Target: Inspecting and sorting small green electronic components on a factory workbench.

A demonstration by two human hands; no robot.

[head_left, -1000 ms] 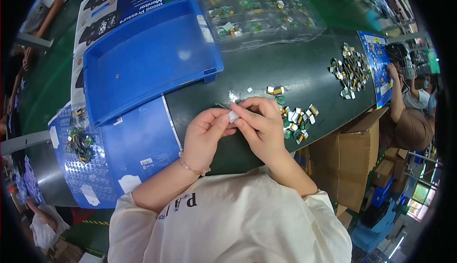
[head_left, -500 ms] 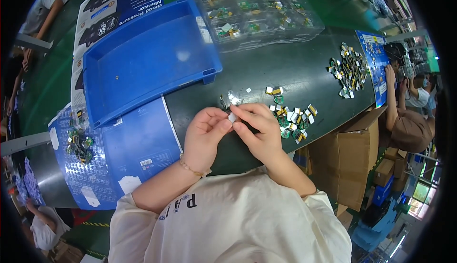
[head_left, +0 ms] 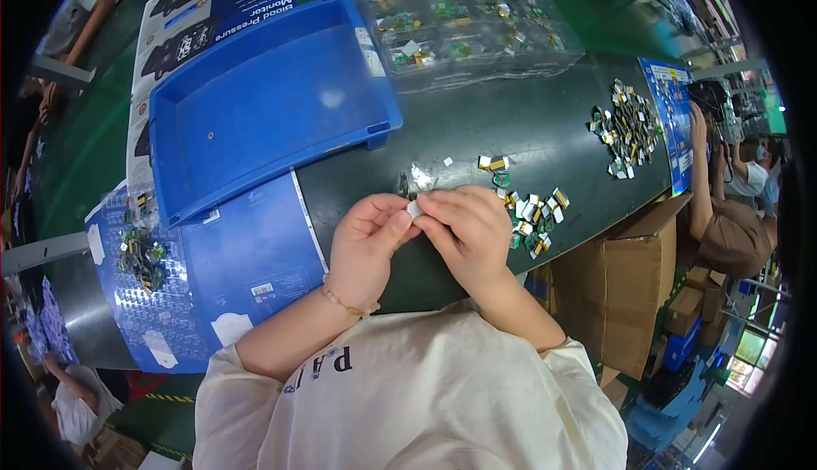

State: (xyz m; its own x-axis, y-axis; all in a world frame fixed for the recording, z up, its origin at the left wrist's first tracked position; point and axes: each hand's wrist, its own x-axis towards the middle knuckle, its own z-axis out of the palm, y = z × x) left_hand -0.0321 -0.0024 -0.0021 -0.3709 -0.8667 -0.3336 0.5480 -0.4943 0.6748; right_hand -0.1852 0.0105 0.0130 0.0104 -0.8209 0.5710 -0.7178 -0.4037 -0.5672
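Our left hand (head_left: 368, 244) and right hand (head_left: 466, 233) still pinch the small white part (head_left: 414, 209) together, drawn slightly nearer us above the tabletop (head_left: 511, 130).

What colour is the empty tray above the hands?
Solid blue; the tray shows clearly in the head view, up and left of the hands.

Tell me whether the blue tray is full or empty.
Nearly empty: the blue tray shows a bare blue floor, with only one tiny dark speck on it.
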